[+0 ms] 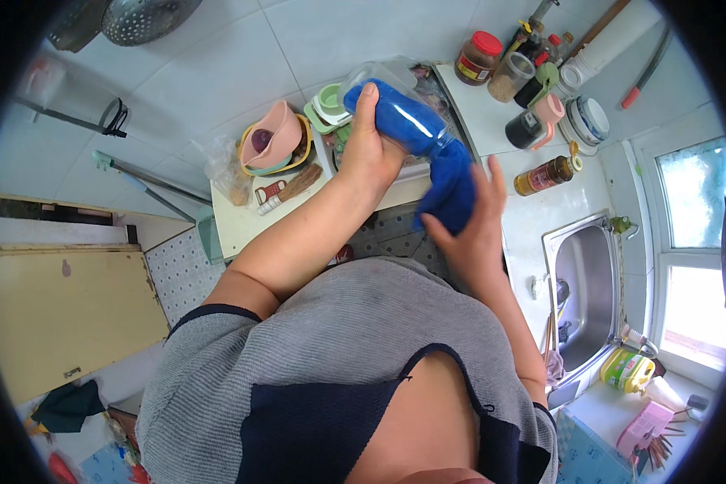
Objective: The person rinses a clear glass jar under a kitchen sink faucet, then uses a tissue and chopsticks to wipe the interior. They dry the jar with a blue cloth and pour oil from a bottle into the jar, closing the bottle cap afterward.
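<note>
My left hand (pixel 372 142) grips a clear jar or bottle (pixel 438 142) lying tilted, its mouth towards the lower right. Blue cloth (pixel 393 112) fills much of its inside, and more of the same cloth hangs out of the mouth. Beside that hanging part is my right hand (pixel 475 224), somewhat blurred, with thumb and fingers apart; the thumb is at the cloth's lower edge, and whether it touches cannot be told.
Pink and yellow baskets (pixel 278 142) and a small brush (pixel 299 184) lie on the left counter. An oil or sauce bottle (pixel 544 175), a jar with a red lid (pixel 478 58) and a dark-filled pitcher (pixel 523 128) stand at right, near the steel sink (pixel 584 296).
</note>
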`<state>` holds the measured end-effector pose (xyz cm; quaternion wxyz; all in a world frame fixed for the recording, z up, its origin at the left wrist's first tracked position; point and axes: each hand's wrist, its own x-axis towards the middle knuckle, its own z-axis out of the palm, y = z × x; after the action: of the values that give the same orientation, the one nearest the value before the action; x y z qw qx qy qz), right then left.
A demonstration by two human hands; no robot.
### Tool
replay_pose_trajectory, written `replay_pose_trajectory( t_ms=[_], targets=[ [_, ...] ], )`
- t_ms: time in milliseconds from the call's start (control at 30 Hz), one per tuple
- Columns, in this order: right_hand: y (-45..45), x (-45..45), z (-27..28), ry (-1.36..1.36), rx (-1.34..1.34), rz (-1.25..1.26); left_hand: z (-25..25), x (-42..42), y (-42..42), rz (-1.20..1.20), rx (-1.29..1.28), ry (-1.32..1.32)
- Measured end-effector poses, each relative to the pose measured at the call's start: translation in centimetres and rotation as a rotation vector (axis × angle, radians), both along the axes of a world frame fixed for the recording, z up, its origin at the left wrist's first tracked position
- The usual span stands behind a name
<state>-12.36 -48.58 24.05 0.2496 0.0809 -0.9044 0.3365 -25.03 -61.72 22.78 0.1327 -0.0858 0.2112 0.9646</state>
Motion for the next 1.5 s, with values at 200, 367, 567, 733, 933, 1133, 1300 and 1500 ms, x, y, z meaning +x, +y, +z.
replay_pose_trajectory(
  t_ms=[200,367,567,733,933,1133,1300,1500],
  targets=[
    [1.1,-1.9,-1.2,0.087,0.003,-0.043,1.6,1.6,0.5,-0.085,0.026,-0.042],
    [0.5,-2.2,0.3,-0.370,-0.790,-0.040,1.1,1.5,0.5,-0.054,0.010,0.130],
    [1.5,-2.4,-1.7,-0.678,-1.577,0.061,0.6,0.8,0.0,-0.099,-0.004,0.301],
    [3.6,-2.8,0.2,-0.297,-0.953,-0.132,0.4,0.2,-1.0,0.081,-0.089,0.238],
    [-2.3,-3.0,-0.1,0.053,0.146,-0.132,1.0,0.2,-0.4,0.089,0.014,0.182],
    [1.3,-2.5,-2.1,-0.108,-0.246,-0.027,1.7,0.8,-0.7,0.022,-0.013,0.156],
    [1.7,-2.6,-1.5,-0.098,-0.242,0.105,1.1,0.9,-1.0,-0.007,0.037,0.177],
    [1.1,-2.8,1.1,-0.582,-0.627,0.074,1.4,1.5,-1.1,-0.055,-0.032,0.311]
  ],
)
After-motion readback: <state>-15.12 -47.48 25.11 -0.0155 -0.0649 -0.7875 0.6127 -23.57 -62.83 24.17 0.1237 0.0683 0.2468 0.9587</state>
